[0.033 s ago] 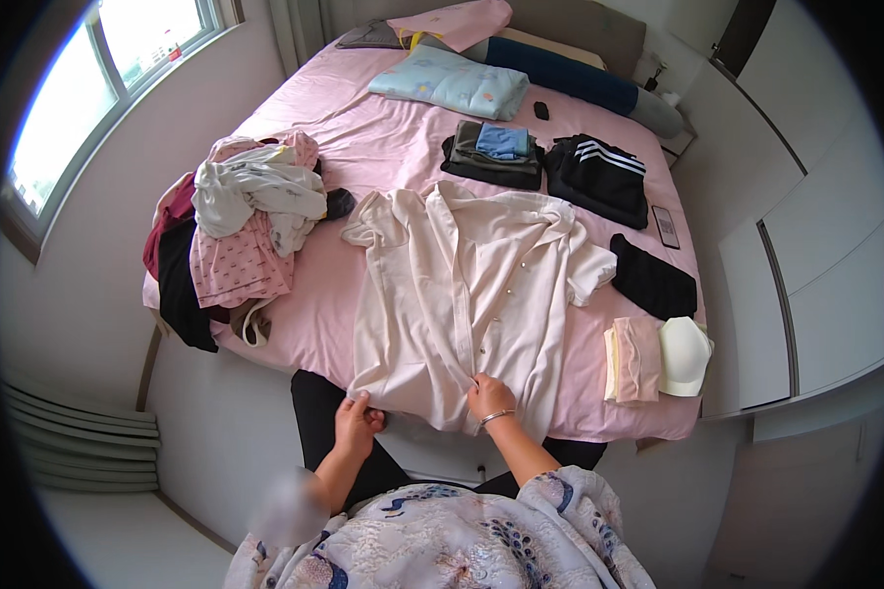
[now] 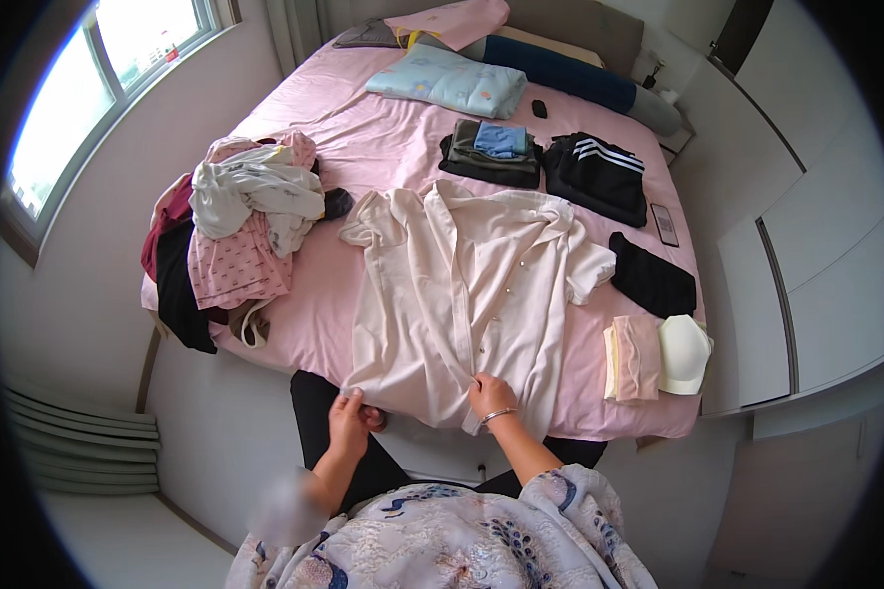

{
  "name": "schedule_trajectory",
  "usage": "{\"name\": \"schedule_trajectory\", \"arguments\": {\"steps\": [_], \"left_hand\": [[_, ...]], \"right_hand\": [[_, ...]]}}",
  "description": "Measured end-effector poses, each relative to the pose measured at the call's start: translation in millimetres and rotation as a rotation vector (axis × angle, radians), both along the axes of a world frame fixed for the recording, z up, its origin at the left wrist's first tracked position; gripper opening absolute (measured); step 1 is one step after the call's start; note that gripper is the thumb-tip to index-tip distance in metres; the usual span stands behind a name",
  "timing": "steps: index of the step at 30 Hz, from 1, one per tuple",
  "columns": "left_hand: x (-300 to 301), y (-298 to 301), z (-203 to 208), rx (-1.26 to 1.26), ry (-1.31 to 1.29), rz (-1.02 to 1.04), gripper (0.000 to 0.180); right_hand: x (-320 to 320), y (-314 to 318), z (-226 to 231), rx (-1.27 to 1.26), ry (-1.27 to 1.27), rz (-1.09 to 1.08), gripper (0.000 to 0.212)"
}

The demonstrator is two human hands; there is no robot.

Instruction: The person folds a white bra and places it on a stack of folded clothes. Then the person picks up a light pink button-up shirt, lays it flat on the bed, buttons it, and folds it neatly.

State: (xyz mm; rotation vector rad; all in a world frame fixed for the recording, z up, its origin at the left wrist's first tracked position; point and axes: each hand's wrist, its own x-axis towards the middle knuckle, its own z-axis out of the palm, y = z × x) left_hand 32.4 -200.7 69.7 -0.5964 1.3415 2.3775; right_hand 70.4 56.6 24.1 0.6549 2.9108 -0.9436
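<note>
A cream short-sleeved shirt (image 2: 413, 304) with a row of small buttons lies spread on the bed, collar away from me and hem at the near edge. Its front hangs partly open, with creases running lengthwise. My left hand (image 2: 350, 420) pinches the shirt's lower left hem corner between thumb and fingers. Further right, my right hand (image 2: 491, 396), with a bracelet at the wrist, is closed on the lower end of the front edge. Both sleeves rest on the pink sheet (image 2: 354, 147).
Left of the shirt is a heap of loose clothes (image 2: 241, 216). Folded dark clothes (image 2: 594, 177), a phone (image 2: 664, 225), a black folded garment (image 2: 653, 275), peach folded cloth (image 2: 636, 358) and a cream bra cup (image 2: 686, 353) line the right side. A blue quilt (image 2: 447, 80) lies farther back.
My left hand has shifted very slightly left and away from me, with the hem corner in its fingers. The right hand looks the same.
</note>
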Motion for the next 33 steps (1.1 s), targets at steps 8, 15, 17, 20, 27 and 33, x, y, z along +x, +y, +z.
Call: {"name": "schedule_trajectory", "arguments": {"steps": [8,15,17,20,27,33], "left_hand": [[19.3,-60.8,-23.0,-0.071,-0.074,0.328,0.026],[9.0,-30.8,-4.3,-0.523,0.383,0.21,0.048],[1.7,-22.0,-21.5,-0.525,0.654,-0.026,0.034],[10.7,24.1,-23.2,-0.518,0.477,-0.519,0.023],[18.3,96.9,-46.9,-0.839,0.808,-0.666,0.026],[0.4,87.3,-69.3,-0.72,0.686,-0.712,0.016]], "right_hand": [[26.1,6.4,-29.8,-1.034,0.106,-0.291,0.017],[25.7,4.9,-21.5,-1.264,-0.01,-0.471,0.011],[24.7,3.2,-13.4,-1.33,-0.019,-0.519,0.01],[26.2,6.9,-27.6,-1.35,-0.1,-0.42,0.01],[28.6,-5.2,2.2,-1.277,-0.087,-0.111,0.024],[38.3,12.1,19.7,-0.312,0.082,0.042,0.018]]}}
